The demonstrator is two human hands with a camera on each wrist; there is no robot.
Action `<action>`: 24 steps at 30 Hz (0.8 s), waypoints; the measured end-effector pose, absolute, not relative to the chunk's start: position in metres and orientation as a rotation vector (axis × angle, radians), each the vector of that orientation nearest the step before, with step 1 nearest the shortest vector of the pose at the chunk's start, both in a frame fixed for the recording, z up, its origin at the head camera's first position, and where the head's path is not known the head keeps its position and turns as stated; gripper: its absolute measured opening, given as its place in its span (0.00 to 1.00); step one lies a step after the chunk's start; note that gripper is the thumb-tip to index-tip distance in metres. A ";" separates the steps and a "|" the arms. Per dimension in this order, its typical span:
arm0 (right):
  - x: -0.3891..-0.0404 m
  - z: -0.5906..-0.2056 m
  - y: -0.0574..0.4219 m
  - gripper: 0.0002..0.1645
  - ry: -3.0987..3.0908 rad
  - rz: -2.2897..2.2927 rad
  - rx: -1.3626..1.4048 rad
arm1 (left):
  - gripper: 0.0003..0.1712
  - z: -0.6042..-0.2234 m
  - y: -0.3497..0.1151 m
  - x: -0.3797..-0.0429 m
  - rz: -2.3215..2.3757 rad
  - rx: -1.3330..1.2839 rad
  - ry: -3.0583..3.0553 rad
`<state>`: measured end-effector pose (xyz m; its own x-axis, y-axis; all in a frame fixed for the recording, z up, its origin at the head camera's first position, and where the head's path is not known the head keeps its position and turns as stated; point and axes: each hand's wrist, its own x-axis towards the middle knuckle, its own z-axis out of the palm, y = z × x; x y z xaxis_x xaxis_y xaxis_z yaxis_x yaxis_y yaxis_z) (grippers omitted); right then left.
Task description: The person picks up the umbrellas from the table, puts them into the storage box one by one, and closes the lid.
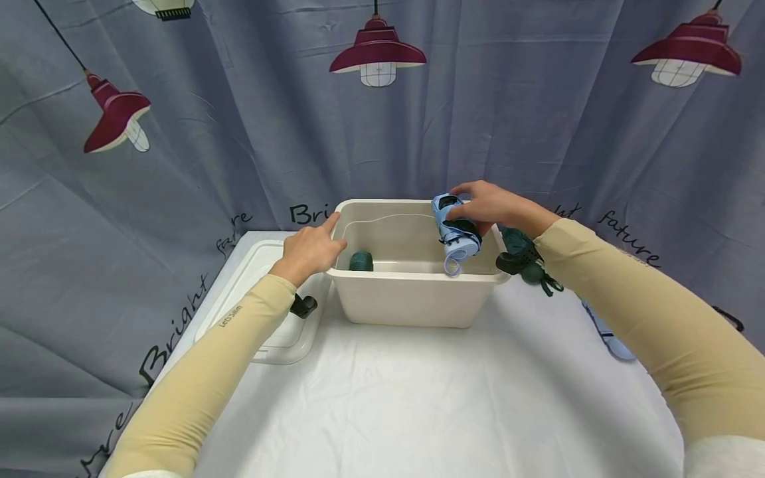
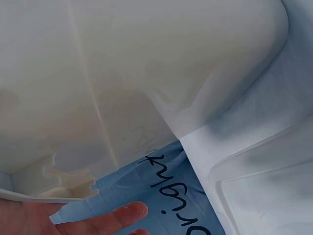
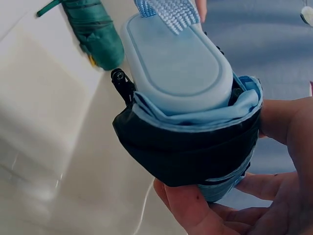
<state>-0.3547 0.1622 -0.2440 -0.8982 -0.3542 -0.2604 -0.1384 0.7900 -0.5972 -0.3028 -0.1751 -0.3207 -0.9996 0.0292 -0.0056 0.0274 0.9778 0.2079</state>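
Note:
My right hand (image 1: 493,204) grips a light-blue folding umbrella (image 1: 445,219) over the right part of a cream plastic bin (image 1: 406,302). Black inner cloth wraps the umbrella, and its pale flat handle (image 3: 178,63) carries a textured blue strap (image 3: 173,12). The strap's loop hangs at the bin's front rim in the head view. At the bin's left rim, my left hand (image 1: 313,249) rests with index finger and thumb spread; straight fingers (image 2: 129,213) show beside the rim in the left wrist view. A dark green folded umbrella (image 1: 361,261) lies inside at the left.
Under my left forearm lies a white lid (image 1: 287,342). Right of the bin, partly behind my right wrist, is another green folded umbrella (image 1: 532,269) with a strap. A blue item (image 1: 612,342) shows from behind the right sleeve. A grey-blue curtain (image 1: 508,119) hangs behind the white table (image 1: 418,398).

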 end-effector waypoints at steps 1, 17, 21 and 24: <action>-0.356 -0.245 0.159 0.46 2.608 -0.839 -0.379 | 0.41 -0.321 -0.175 -0.303 0.328 0.043 3.116; -0.372 -0.254 0.120 0.46 2.475 -0.829 -0.369 | 0.41 -0.319 -0.177 -0.304 0.327 0.051 3.111; -0.376 -0.257 0.113 0.46 2.439 -0.832 -0.368 | 0.41 -0.320 -0.176 -0.304 0.323 0.043 3.110; -0.377 -0.259 0.108 0.46 2.408 -0.832 -0.365 | 0.41 -0.320 -0.176 -0.304 0.326 0.042 3.111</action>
<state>-0.3771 0.1079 -0.2585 -0.8061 -0.4185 -0.4184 -0.0710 0.7704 -0.6336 -0.3037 -0.1763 -0.3197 -0.9996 0.0279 -0.0101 0.0252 0.9780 0.2071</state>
